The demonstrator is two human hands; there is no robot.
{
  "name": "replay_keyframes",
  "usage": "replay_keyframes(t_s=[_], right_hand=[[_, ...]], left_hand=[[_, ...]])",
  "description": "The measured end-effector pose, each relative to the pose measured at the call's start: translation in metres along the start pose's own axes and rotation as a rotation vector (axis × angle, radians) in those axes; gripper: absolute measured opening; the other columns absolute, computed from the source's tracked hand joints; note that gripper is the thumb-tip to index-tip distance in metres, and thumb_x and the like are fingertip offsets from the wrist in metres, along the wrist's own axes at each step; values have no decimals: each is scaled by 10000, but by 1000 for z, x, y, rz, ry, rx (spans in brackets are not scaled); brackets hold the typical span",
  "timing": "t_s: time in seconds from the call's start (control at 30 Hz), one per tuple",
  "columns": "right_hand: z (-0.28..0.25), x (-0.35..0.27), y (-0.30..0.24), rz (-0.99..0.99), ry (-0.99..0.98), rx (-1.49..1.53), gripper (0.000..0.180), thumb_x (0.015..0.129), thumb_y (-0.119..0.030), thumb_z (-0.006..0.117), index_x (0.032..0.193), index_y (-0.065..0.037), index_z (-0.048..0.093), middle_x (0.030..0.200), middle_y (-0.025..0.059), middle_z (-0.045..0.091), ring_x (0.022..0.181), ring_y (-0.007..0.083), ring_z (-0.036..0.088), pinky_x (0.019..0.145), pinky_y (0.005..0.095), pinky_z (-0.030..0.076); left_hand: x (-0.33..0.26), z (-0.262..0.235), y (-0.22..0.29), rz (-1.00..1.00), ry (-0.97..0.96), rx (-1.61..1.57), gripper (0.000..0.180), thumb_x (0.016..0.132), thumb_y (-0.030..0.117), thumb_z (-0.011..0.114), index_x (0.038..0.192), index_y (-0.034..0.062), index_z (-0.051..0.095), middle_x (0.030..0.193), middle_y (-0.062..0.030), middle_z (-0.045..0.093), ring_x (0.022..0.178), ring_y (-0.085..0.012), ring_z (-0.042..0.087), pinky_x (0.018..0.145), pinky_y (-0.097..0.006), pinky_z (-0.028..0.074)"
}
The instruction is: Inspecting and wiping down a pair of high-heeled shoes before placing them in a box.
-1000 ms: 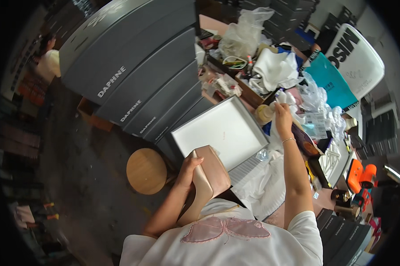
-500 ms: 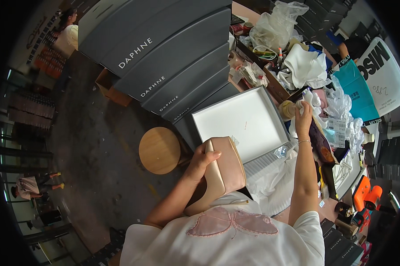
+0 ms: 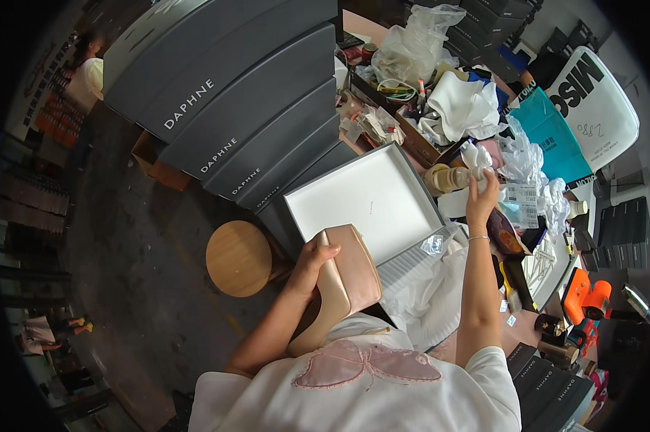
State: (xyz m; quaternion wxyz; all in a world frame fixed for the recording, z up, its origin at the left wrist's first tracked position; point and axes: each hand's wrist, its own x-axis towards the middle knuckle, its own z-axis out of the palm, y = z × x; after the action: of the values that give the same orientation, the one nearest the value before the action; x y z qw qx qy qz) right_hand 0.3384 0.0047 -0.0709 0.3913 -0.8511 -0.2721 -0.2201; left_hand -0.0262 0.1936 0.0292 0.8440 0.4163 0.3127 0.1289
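Observation:
My left hand [image 3: 316, 261] is closed around a beige shoe [image 3: 352, 272] with a smooth pinkish face and a pale gold edge. I hold it tilted against my front, where my arm hides its lower part. My right hand [image 3: 482, 198] reaches over the cluttered table, with its fingers bent together at a small whitish thing I cannot make out. Right beside those fingers is a yellowish, translucent bottle [image 3: 444, 178]. In front of me, an open shoe box [image 3: 361, 209] shows its white inside. Ribbed white packing and thin white paper [image 3: 429, 295] lie at its near side.
Stacked dark grey shoe boxes [image 3: 231, 108] rise at the far left of the table. A round wooden stool [image 3: 239, 258] stands on the floor to the left. Plastic bags [image 3: 418, 47], a teal-and-white bag [image 3: 555, 133] and an orange tool [image 3: 591, 297] crowd the right side.
My right hand has shifted slightly right, away from the bottle, showing more of it. The shoe stays in my left hand. The whole view has swung a little to the right.

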Motion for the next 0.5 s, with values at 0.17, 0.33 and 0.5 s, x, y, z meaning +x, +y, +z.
replay_keyframes(t_s=[0.17, 0.33, 0.5], right_hand=[[28, -14, -5, -133, -125, -64, 377, 853, -128, 677, 1213, -95, 575, 1143, 180, 553, 1022, 365, 572, 875, 412, 468], [0, 12, -5, -60, -240, -53, 211, 902, -132, 619, 1081, -41, 682, 870, 162, 609, 814, 333, 613, 744, 381, 486], [-100, -11, -92, 224, -713, 347, 185, 901, -125, 616, 942, 45, 678, 780, 64, 649, 711, 117, 574, 667, 265, 460]], left_hand=[[-9, -3, 2, 21, 38, -8, 600, 750, 361, 671, 1208, -7, 549, 1058, -99, 586, 967, -176, 567, 846, -305, 465], [-5, -3, -4, 18, 19, -1, 589, 755, 358, 660, 1205, -6, 551, 1051, -92, 584, 963, -170, 559, 834, -294, 455], [-5, -3, -11, -33, 33, -31, 554, 771, 364, 638, 1191, 12, 553, 1044, -94, 574, 948, -189, 560, 835, -306, 452]])
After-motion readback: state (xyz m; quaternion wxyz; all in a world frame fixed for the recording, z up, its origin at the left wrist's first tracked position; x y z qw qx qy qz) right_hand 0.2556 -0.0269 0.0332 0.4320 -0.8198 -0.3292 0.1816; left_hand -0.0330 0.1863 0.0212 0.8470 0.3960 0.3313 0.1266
